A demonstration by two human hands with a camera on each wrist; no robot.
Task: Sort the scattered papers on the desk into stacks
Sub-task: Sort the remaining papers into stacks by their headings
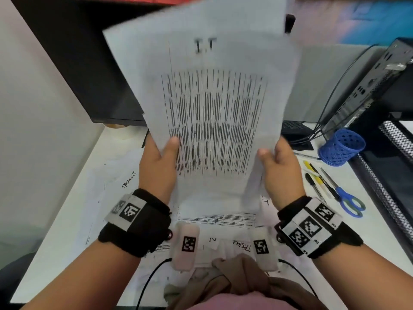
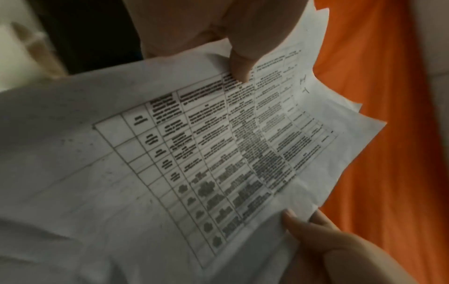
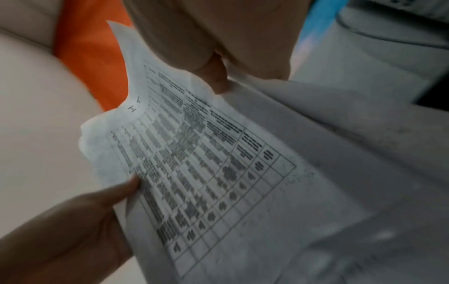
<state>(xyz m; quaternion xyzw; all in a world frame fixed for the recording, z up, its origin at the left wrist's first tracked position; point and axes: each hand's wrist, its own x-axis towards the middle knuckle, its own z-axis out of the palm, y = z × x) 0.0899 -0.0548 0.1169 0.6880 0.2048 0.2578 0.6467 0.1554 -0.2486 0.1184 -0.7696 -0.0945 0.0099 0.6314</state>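
Note:
A bundle of printed sheets [image 1: 214, 104], a table under a handwritten "I.T", stands raised and tilted above the desk. My left hand [image 1: 162, 162] grips its lower left edge, thumb on the front. My right hand [image 1: 278, 166] grips the lower right edge the same way. In the left wrist view the left thumb [image 2: 239, 65] presses on the sheets [image 2: 170, 153], and the right hand [image 2: 323, 236] holds the far edge. The right wrist view shows the right thumb [image 3: 213, 76] on the sheets [image 3: 218, 173] and the left hand [image 3: 73, 221] opposite. More papers [image 1: 214, 218] lie flat on the desk below.
A dark monitor [image 1: 78, 63] stands at the back left. On the right are a blue pen cup [image 1: 342, 146], markers [image 1: 317, 177], blue-handled scissors [image 1: 348, 200], a computer case [image 1: 368, 86] with cables, and a black mesh tray [image 1: 393, 153].

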